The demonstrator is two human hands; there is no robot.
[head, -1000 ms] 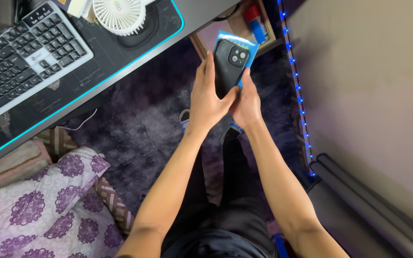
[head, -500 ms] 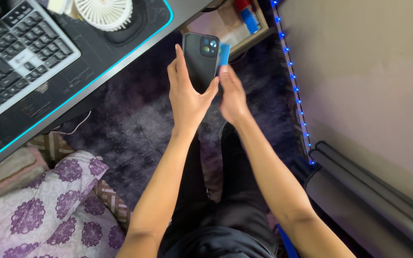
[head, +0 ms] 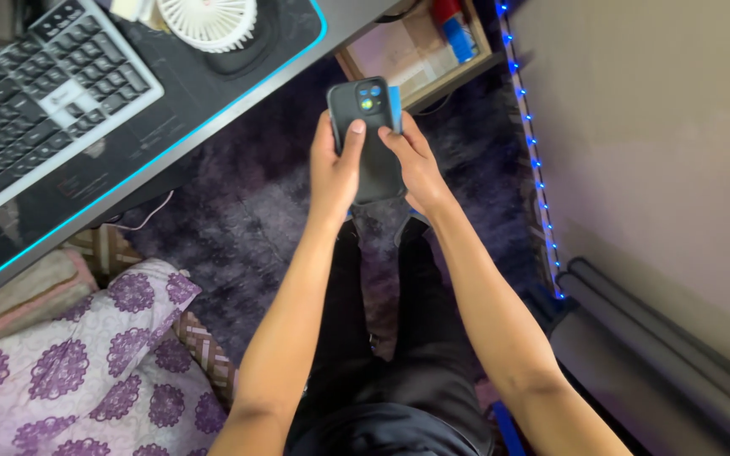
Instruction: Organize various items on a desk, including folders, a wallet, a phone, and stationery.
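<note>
I hold a black phone [head: 372,160] with its back and camera lenses facing up, above my lap. My left hand [head: 335,169] grips its left side, thumb laid over the back. My right hand [head: 416,160] grips the right side and pinches a thin blue card [head: 394,108] against the phone's right edge. Most of the card is hidden behind the phone.
A desk [head: 238,93] with a glowing-edged black mat, a grey keyboard [head: 40,93] and a white round fan [head: 206,19] lies at upper left. A wooden shelf [head: 416,55] sits beyond the phone. A blue light strip [head: 534,160] runs along the wall. A purple-flowered cushion [head: 69,371] lies lower left.
The phone has come down toward me. Both hands have closed in around its sides, and the blue card has slid further behind it.
</note>
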